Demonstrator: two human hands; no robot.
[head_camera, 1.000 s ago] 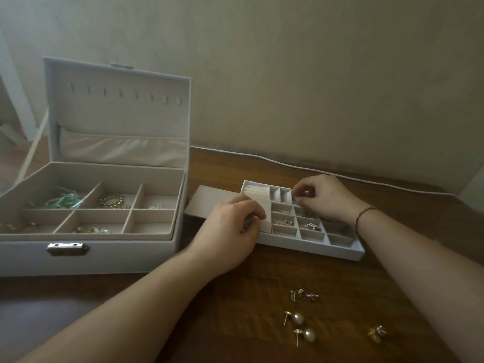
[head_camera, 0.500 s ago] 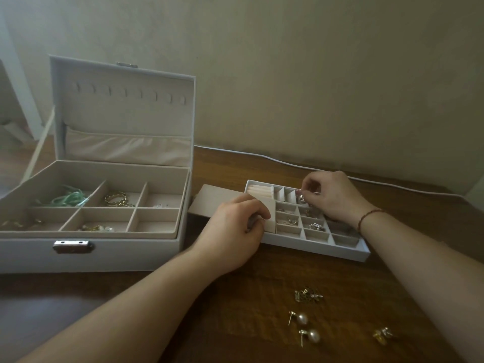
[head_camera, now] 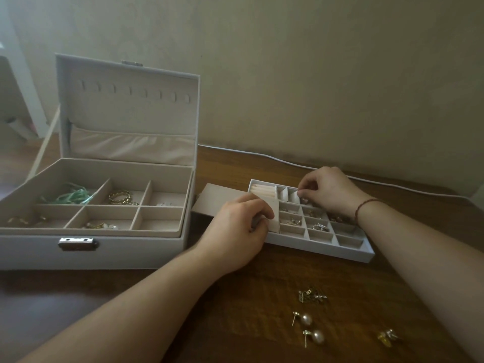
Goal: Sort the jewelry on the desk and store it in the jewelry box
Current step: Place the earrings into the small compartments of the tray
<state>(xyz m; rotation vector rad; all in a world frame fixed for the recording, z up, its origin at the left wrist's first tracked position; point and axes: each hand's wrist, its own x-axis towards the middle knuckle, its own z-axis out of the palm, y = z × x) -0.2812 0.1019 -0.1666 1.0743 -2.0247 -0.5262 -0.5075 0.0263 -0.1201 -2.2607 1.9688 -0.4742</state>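
- I see the box (head_camera: 94,247) standing open at the worktop's (head_camera: 235,310) left.
- My left hand (head_camera: 235,231) grips the tray's (head_camera: 340,251) left end.
- My right hand (head_camera: 324,191) pinches something tiny over a back compartment.
- Earrings (head_camera: 311,328) lie loose in front.

No readable text, label, brand or number shows anywhere.

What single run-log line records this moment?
step: filling divided tray | left hand: steadies tray | right hand: pinching over back compartments, item unclear | desk: pearl earrings loose
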